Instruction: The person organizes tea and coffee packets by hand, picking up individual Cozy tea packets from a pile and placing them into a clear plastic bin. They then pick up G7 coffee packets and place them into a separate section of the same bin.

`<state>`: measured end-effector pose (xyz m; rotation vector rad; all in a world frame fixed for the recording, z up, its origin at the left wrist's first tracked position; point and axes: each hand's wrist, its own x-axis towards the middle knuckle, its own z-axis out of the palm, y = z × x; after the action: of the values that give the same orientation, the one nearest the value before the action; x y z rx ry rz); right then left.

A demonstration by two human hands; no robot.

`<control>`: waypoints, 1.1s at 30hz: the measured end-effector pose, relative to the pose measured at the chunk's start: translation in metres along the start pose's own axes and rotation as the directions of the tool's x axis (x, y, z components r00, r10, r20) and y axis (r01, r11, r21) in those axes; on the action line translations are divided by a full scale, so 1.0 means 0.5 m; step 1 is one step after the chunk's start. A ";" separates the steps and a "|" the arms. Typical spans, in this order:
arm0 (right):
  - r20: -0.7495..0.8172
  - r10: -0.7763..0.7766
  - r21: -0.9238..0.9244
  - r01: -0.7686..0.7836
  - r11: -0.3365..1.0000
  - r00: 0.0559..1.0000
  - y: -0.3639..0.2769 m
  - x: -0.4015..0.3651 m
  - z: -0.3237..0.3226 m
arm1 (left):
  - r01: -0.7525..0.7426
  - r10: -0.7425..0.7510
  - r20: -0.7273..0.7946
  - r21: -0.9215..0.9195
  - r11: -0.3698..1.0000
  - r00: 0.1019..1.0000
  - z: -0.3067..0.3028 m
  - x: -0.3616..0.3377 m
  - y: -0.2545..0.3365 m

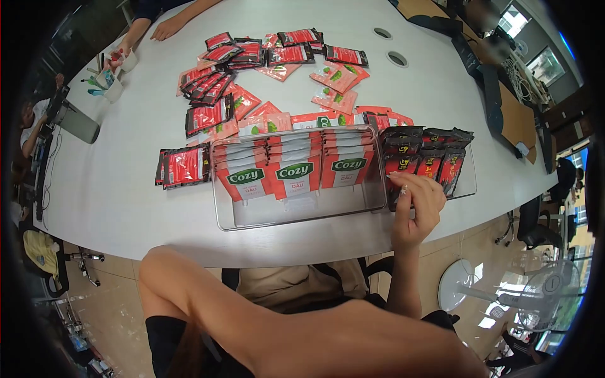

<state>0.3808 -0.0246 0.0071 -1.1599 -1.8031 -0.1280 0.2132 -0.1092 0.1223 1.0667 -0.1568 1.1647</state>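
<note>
My right hand (421,203) rests by the near side of a group of black-and-red packets (430,165), its fingers loosely bent and thumb apart. I see nothing held in it, though its fingertips overlap the packets' lower edge. My left forearm (302,334) crosses the bottom of the view, blurred; the left hand itself is out of sight. Left of my right hand stands a clear plastic tray (302,219), with red-and-white Cozy packets (294,171) upright in three rows. The black-and-red packets stand in a second clear tray (467,187).
Loose black-and-red packets (208,116) and pink packets (334,77) lie behind the trays. Another person's hand (169,28) lies on the table at far left, near a cup with pens (112,88). Open cardboard boxes (517,120) line the right edge. A fan (542,286) stands right.
</note>
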 end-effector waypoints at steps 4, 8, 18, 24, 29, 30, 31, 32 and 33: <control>0.000 -0.004 0.008 0.004 1.000 1.000 -0.003 0.006 -0.005 | 0.196 -0.230 0.245 0.157 0.968 0.942 -0.065 0.004 0.022; -0.117 0.090 0.180 -0.068 0.981 0.989 0.004 -0.005 -0.005 | 0.184 -0.291 0.061 0.647 0.740 0.955 -0.061 -0.033 0.058; -0.099 -0.127 0.977 0.073 -0.199 0.987 -0.202 0.111 -0.161 | 0.275 0.372 -0.082 0.820 -0.503 0.925 -0.200 -0.198 0.004; -0.308 -0.555 0.756 -0.156 -0.636 0.772 -0.218 0.139 -0.103 | 0.271 0.415 -0.060 0.838 -0.473 0.908 -0.204 -0.195 -0.003; -0.029 -0.933 0.919 -0.356 -0.166 0.360 -0.214 0.133 -0.071 | 0.276 0.431 -0.053 0.836 -0.475 0.901 -0.205 -0.194 -0.007; 0.091 -0.962 0.950 -0.312 0.006 0.258 -0.210 0.129 -0.069 | 0.285 0.437 -0.060 0.834 -0.472 0.897 -0.205 -0.193 -0.008; 0.217 -0.963 0.952 -0.253 0.172 0.162 -0.196 0.127 -0.063 | 0.293 0.439 -0.070 0.835 -0.465 0.896 -0.203 -0.193 -0.010; 0.349 -0.934 0.926 -0.178 0.332 0.079 -0.179 0.134 -0.059 | 0.296 0.442 -0.071 0.835 -0.464 0.894 -0.203 -0.193 -0.010; 0.515 -0.845 0.857 -0.113 0.503 0.144 -0.168 0.153 -0.065 | 0.298 0.445 -0.072 0.835 -0.462 0.893 -0.204 -0.191 -0.010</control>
<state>0.3319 -0.0377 0.1141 0.2229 -2.7683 1.2489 0.1339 -0.0968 0.0077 2.3665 1.7767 1.5669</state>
